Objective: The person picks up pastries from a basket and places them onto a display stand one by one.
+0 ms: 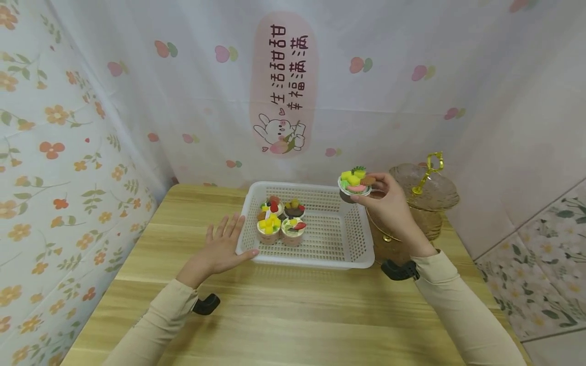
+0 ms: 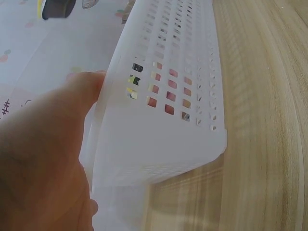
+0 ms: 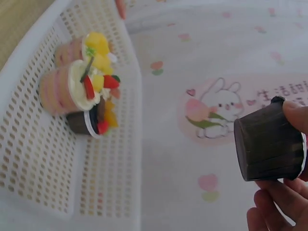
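Note:
My right hand (image 1: 387,202) holds a toy cupcake (image 1: 353,184) by its side, above the right end of a white plastic basket (image 1: 320,264). The cupcake has a dark brown cup (image 3: 269,142) with yellow, green and pink toppings. My left hand (image 1: 222,246) lies at the basket's left end with its fingers spread, the thumb against the rim. Inside the basket, at the left, several toy dessert cups stand together, among them one with yellow cubes (image 1: 269,226), one with a red fruit piece (image 1: 293,227) and a dark one (image 1: 294,208).
Right of the basket stands a tiered amber tray stand (image 1: 423,190) with a gold handle (image 1: 430,170), partly behind my right hand. The wooden table (image 1: 293,310) reaches back to a printed curtain (image 1: 192,101). A tiled surface (image 1: 545,269) borders the table's right side.

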### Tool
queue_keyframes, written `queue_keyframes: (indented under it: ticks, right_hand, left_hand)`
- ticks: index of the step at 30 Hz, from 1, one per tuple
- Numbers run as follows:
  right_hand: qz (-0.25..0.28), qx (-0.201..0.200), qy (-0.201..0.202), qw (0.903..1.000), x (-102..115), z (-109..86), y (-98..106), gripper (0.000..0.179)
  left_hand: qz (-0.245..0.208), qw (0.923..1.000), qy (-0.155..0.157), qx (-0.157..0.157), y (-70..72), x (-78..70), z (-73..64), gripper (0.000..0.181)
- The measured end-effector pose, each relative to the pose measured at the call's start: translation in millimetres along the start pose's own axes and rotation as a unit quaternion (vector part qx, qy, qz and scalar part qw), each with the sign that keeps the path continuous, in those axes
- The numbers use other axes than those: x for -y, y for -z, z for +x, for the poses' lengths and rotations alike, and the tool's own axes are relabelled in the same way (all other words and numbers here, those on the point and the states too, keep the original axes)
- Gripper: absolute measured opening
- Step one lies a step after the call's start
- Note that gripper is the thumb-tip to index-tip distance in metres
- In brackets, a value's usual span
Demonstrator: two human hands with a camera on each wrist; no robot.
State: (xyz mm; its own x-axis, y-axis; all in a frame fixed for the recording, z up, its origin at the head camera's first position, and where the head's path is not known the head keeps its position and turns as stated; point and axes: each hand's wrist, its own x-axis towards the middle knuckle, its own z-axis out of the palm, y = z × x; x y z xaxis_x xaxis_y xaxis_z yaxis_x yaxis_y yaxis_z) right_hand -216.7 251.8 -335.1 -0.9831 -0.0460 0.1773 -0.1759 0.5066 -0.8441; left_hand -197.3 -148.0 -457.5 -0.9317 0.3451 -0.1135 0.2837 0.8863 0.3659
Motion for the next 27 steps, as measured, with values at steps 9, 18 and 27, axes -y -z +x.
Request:
queue_keyframes:
  ticks: [9, 18, 27]
  right_hand:
    - [-0.064, -0.082, -0.014, 0.9945, 2, -24.5, 54, 0.059]
    - [-0.088, -0.133, -0.028, 0.9869, -15, -34.3, 93, 0.045]
    - [-0.080, -0.141, -0.052, 0.9854, -35, -35.8, 106, 0.047]
  left_hand:
    - [-0.002, 1.0000, -0.002, 0.000, -0.9, -2.3, 1.6, 0.105]
    - [-0.013, 0.9999, -0.004, -0.010, 0.6, -1.9, -0.4, 0.104]
    - [-0.004, 1.0000, 0.000, -0.002, 0.3, -1.5, 0.3, 0.104]
